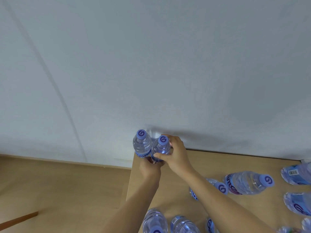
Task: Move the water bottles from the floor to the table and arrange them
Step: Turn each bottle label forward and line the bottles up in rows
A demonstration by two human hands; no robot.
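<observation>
Two clear water bottles with purple caps stand upright side by side at the far left corner of the wooden table point(210, 162). The left bottle point(141, 145) touches the right bottle point(160, 148). My right hand point(175, 153) wraps around the right bottle just under its cap. My left hand point(149, 170) grips the lower part of the same bottle, and its fingers are partly hidden behind it. Several more bottles lie on their sides on the table, such as one point(247, 182) to the right.
A white wall rises right behind the table's far edge. The table's left edge point(130, 179) drops to a wooden floor point(58, 190). Lying bottles crowd the near edge point(154, 221) and the right side point(297, 174). A brown strip point(18, 218) lies on the floor at lower left.
</observation>
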